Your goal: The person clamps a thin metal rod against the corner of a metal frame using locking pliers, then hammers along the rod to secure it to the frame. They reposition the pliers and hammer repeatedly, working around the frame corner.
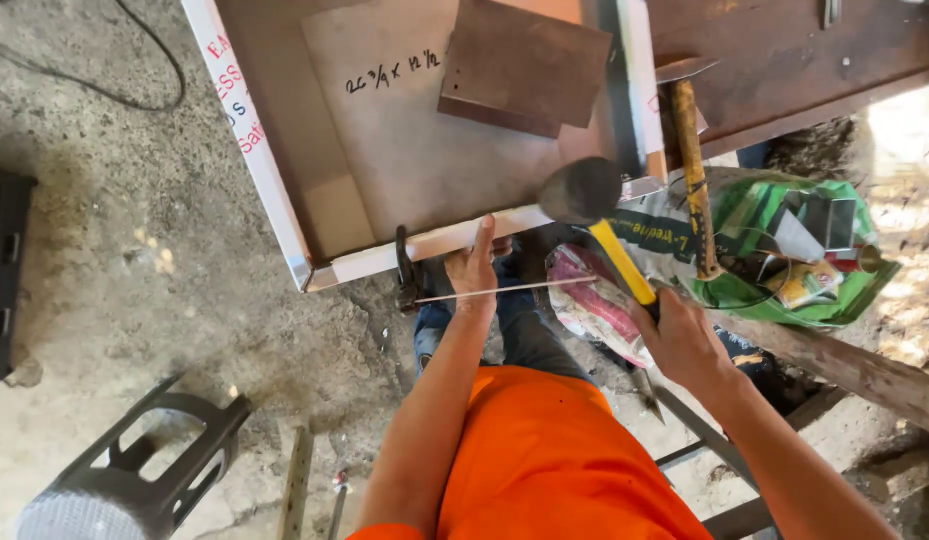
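The right hand grips the yellow handle of a rubber mallet, whose black head hovers just over the metal tray at its near edge. The left hand presses flat there, fingers extended, left of the mallet head.

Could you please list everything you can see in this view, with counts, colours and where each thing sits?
sheet-metal tray: one, brown with white edges, top centre
brown plate: one, inside tray
rubber mallet: one, black head, yellow handle, at tray's near edge
hammer: one, wooden handle, right of tray
green bag: one, right
thin rod: one, grey, below tray
clamp: one, dark, tray's near edge
stool: one, dark, bottom left
left hand: on tray edge
right hand: grip on mallet handle
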